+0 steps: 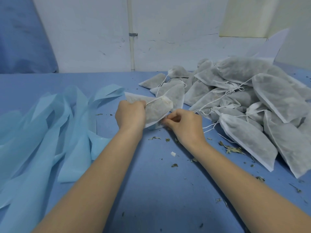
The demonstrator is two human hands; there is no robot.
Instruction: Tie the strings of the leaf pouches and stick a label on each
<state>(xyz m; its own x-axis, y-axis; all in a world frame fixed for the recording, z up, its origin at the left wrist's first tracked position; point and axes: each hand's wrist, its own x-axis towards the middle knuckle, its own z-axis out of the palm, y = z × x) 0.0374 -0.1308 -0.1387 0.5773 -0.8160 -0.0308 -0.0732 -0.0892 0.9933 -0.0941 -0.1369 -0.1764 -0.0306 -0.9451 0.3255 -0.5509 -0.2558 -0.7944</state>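
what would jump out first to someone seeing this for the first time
Probably the pile of pouches heaped on the right of the blue table, strings trailing. Next, the two hands at centre: the left hand grips a pouch while the right hand pinches at its label. Pale blue strips sprawl on the left.

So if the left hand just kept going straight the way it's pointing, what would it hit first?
Probably the pouch that the left hand already grips. Beyond it lie the nearest bags of the pouch pile, though depth is hard to judge.
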